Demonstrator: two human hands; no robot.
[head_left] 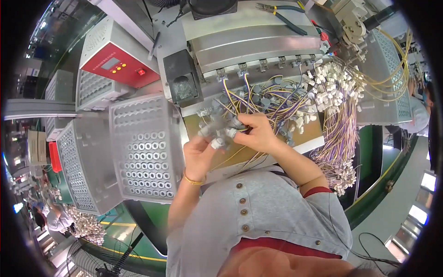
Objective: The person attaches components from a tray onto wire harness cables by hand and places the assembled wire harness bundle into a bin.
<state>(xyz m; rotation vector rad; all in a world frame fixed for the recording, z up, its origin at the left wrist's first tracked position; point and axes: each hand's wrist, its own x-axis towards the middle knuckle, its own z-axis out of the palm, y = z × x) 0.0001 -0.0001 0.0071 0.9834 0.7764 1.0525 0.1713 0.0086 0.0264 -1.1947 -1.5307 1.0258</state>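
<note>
My left hand (197, 157) is raised in front of the bench's cardboard-brown work surface (196, 127), a yellow band on its wrist. Motion smears its fingertips, so what they hold cannot be made out. Close on its right, my right hand (258, 134) has thumb and forefinger drawn together in a pinch; pale covers show on the fingertips. Whatever lies in that pinch is too small or blurred to name. Just beyond the hands spreads a tangle of purple, yellow and white wires (272, 104) with grey round parts (265, 102) among them. Two wire leads run up to clips (243, 70) on the metal fixture.
A grey plastic tray (121, 152) with rows of white ring-shaped parts (150, 159) stands at the left. Behind it is a red-fronted control box (122, 64). A thick wire bundle with white connectors (334, 85) hangs at the right. Pliers (284, 16) lie atop the fixture.
</note>
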